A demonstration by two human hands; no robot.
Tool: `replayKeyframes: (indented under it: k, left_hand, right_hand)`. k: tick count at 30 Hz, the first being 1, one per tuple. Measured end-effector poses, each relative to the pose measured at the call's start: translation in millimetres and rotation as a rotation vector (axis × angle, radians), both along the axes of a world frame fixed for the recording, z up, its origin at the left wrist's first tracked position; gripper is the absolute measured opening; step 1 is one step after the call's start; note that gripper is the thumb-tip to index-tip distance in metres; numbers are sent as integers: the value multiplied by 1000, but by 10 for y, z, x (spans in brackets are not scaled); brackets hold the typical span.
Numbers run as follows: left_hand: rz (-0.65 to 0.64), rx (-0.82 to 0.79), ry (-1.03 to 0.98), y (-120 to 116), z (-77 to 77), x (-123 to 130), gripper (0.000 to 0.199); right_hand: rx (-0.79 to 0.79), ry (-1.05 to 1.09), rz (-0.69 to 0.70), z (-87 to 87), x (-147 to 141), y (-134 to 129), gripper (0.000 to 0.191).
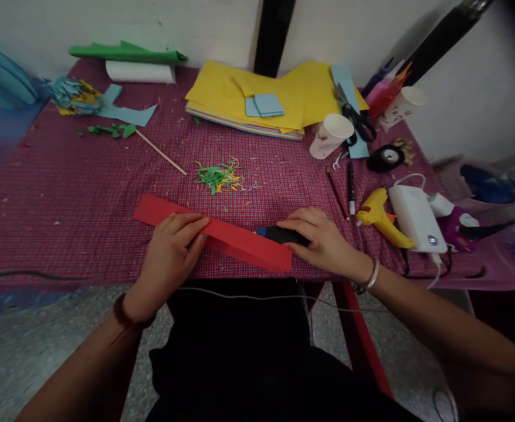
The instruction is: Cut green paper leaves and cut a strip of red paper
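A folded strip of red paper (248, 239) lies aslant near the front edge of the table. My left hand (172, 246) grips it near its middle, thumb below and fingers on top. In my right hand (317, 237) is a black utility knife (279, 234) with a blue section towards its front. The knife lies along the upper edge of the strip's right part, its front end pointing left; its blade is hard to make out. Beyond the strip sits a small heap of green, yellow and white paper shreds (217, 176).
Yellow sheets (222, 88) lie stacked at the back, with scissors (354, 114) and a paper cup (331, 135) to their right. A yellow glue gun (383, 218) and a white box (416, 217) stand at the right. A wooden stick (161, 152) lies at the left.
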State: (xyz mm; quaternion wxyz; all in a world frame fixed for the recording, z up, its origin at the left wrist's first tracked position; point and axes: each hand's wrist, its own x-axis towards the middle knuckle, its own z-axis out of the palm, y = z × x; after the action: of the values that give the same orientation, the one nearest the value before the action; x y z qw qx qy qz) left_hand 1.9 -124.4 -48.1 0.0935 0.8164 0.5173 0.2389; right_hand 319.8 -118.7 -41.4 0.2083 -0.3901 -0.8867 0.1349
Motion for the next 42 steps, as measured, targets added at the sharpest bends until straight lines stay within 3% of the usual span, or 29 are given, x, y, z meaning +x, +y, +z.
replayKeyframes:
  k: [4,10,15,21,26,30,36,42]
  left_hand:
    - [-47,20,91,-58,-16,-50,32]
    - [-158,79,265,-117,23,-61,56]
    - [-291,79,277,-179,39,-83,45]
    - [-175,62,233,-298,27,-95,31]
    - [-96,20,133,-376,-15,-60,33]
    - [-111,33,94,-376,-43,-66,36]
    - [-39,-63,87,-373,-53,-57,33]
    - [6,-115,181,-325,-31,-15,55]
  right_hand:
    - [3,-8,-20,-15,-74,81,30]
    - [-43,-9,-17,-11,-152,138,28]
    - [-68,-27,-20,-1,-157,123,30]
    - [-69,-47,-47,-21,-143,94,30]
    - [-77,-83,-68,-57,-132,71,31]
    - [-81,-109,-91,-43,-166,55,28]
    - [-93,-136,-32,21,-233,62,33]
    - [-125,-143,-16,27,-247,49,34]
